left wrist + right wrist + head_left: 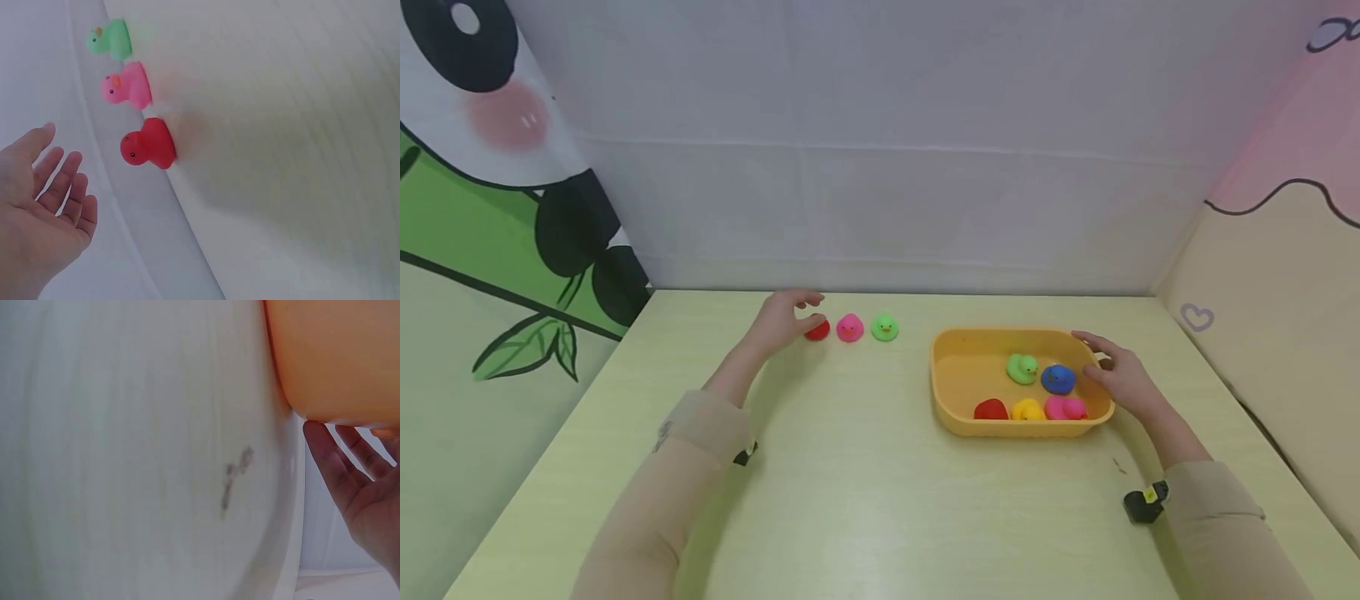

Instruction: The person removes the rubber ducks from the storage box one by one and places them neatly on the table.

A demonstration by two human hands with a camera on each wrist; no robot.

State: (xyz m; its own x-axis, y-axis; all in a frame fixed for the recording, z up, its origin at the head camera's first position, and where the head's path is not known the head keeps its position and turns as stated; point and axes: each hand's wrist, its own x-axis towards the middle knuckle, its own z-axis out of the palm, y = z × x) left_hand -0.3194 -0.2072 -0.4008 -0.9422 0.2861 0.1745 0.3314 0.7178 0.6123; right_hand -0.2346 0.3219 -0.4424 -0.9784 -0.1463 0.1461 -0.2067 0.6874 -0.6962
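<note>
My left hand [782, 321] hovers beside a red rubber duck [817, 330], its fingers loosely bent and nothing between them. The left wrist view has a gap between that hand [47, 212] and the red duck [150, 145]. Lined up with it are a pink duck [850, 328] and a green duck [885, 327]. At the right end of a yellow-orange tray [958, 375], my right hand [1123, 375] touches the side with extended fingers. Inside lie a green duck [1022, 368], a blue duck [1057, 379], a yellow duck [1028, 410], a pink duck [1065, 407] and a partly hidden red toy [991, 409].
The pale wooden table [850, 500] ends at a white cloth backdrop [880, 208]. Printed panels stand on both sides, with a panda [512, 117] on the left. A dark mark [231, 478] is on the tabletop close to the tray.
</note>
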